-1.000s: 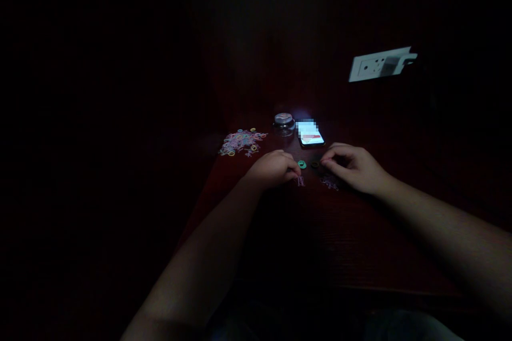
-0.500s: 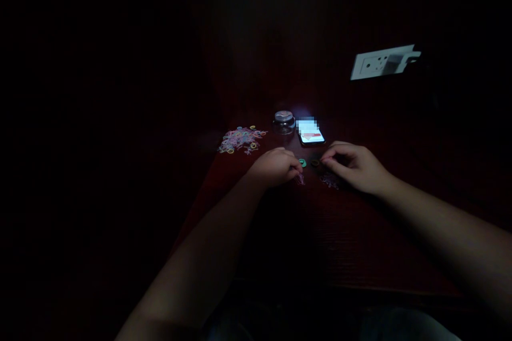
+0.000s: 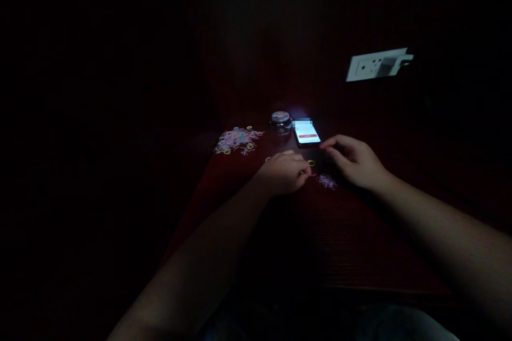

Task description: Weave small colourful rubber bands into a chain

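My left hand (image 3: 285, 172) lies low over the table with its fingertips pinched together. A thin purple rubber band (image 3: 313, 175) pokes out at those fingertips; the rest is hidden by the fingers. Just right of it is a small heap of purple rubber bands (image 3: 327, 181). A yellow hair band (image 3: 311, 163) lies beyond the left fingertips, and part of another pale band (image 3: 268, 159) shows behind the knuckles. To the right, my right hand (image 3: 356, 161) has thumb and forefinger apart with nothing visible between them, its forefinger tip close to the phone's near corner.
A lit phone (image 3: 307, 136) lies at the back, beside a clear lidded jar (image 3: 280, 123). Left of them spreads a large heap of mixed coloured bands (image 3: 237, 141) near the table's left edge. A white socket plate (image 3: 374, 65) is on the dark wall. The surroundings are very dark.
My left hand has shifted right towards the purple heap. The right hand has moved slightly up, its thumb and forefinger parting. The green and dark bands between the hands no longer show; a yellow one does.
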`<state>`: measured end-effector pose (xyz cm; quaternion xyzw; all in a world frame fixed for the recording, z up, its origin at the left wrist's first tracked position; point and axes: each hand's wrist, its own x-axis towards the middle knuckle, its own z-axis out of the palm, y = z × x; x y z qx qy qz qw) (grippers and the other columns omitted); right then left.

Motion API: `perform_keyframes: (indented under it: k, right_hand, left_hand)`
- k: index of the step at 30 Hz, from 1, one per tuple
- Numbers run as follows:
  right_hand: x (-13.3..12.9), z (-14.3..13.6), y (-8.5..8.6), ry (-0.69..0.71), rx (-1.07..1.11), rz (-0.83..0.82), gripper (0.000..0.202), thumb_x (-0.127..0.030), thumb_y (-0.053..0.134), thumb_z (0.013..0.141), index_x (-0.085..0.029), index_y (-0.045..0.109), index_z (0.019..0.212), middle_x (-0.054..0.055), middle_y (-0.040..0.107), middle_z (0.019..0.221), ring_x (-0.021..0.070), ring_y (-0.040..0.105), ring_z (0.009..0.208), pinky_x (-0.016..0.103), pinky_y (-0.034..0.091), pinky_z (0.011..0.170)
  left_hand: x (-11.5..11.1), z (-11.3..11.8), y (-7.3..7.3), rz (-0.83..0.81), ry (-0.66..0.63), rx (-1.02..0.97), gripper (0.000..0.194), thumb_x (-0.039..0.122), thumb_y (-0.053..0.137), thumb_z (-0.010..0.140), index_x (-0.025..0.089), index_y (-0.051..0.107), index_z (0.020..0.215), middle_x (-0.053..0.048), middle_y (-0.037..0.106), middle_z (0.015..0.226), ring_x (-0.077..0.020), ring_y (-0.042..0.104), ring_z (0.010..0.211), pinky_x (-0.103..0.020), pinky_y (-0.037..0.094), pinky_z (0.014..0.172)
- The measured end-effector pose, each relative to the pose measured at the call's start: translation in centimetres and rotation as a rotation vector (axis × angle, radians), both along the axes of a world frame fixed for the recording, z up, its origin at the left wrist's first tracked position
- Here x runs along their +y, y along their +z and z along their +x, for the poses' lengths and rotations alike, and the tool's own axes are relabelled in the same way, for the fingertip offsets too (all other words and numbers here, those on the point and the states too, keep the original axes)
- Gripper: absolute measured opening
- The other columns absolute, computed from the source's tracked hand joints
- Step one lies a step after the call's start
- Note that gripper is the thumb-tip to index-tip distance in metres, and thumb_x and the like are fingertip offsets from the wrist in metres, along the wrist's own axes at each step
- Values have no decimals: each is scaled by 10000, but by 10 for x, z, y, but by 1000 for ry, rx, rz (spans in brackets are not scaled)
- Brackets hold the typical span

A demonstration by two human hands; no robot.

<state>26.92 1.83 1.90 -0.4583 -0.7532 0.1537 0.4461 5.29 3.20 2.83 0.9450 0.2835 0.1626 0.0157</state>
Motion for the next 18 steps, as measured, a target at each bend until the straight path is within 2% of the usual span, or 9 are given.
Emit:
perform_keyframes:
  k: [3,6,12,18]
  right_hand:
    - [3,6,6,-171,159,57,145,-295,515,872,-219,615,945,63,642,812,214,595,726,349,476,642]
    - [3,8,12,-276,243,127,110,-278,505,868,-226,594,906,61,622,787,203,581,703,342,474,640]
    - [2,5,7,-242,272,117,149,-328,506,887,-239,543,1001,42,601,812,192,584,725,318,479,625]
    - [3,5,5,-222,277,103,198,-324,499,891,-241,519,1071,40,619,832,189,589,728,307,471,620]
  left_hand:
    - [-5,12,-3,23,-28,22,189,244,506,866,218,692,881,-26,683,950,-195,548,929,-335,420,843]
    - [-7,17,-6,44,-25,52,193,255,517,857,219,707,845,-25,693,927,-196,561,896,-347,420,821]
    - [-7,18,-5,77,36,41,165,246,539,811,214,699,786,-25,693,876,-206,557,842,-354,424,761]
    - [-8,19,-4,63,44,38,180,255,529,820,208,703,811,-39,688,888,-198,554,849,-352,427,791]
